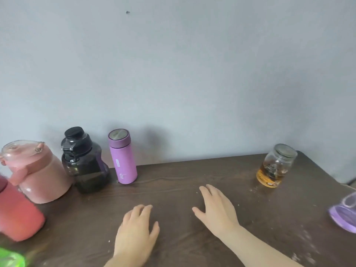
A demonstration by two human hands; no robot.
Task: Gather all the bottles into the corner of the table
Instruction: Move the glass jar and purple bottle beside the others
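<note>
A purple flask [122, 156] stands upright at the back edge of a dark wooden table [173, 191], against a grey wall [173, 64]. Just left of it sit a smoky black jug [84, 160] and a pink jug [36, 172], the 2 close together. A red bottle [18, 214] stands nearer the camera at the left edge, with a blurred green object [10, 258] below it. Well apart, near the table's far right corner, a glass jar [275, 166] holds amber liquid. A lilac bottle [344, 213] is cut off at the right edge. The left hand [136, 232] and right hand [217, 209] hover over the bare middle, palms down, fingers loosely spread, holding nothing.
</note>
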